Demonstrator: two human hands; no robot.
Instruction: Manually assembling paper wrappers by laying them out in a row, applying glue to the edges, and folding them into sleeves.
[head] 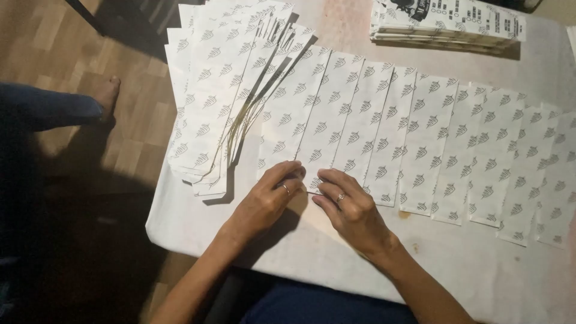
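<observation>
A long overlapping row of white paper strips [420,138] printed with small grey leaf marks lies fanned across the table. My left hand [267,201] and my right hand [348,204] meet at the near end of one strip [318,129] left of the row's middle. The fingertips of both hands pinch its lower edge. Each hand wears a ring.
A thicker fanned pile of the same strips [216,90] lies at the table's left edge. A stack of printed sheets [450,21] sits at the back right. The table [456,264] has a white cover. Someone's bare foot and blue trouser leg [66,108] rest on the wooden floor to the left.
</observation>
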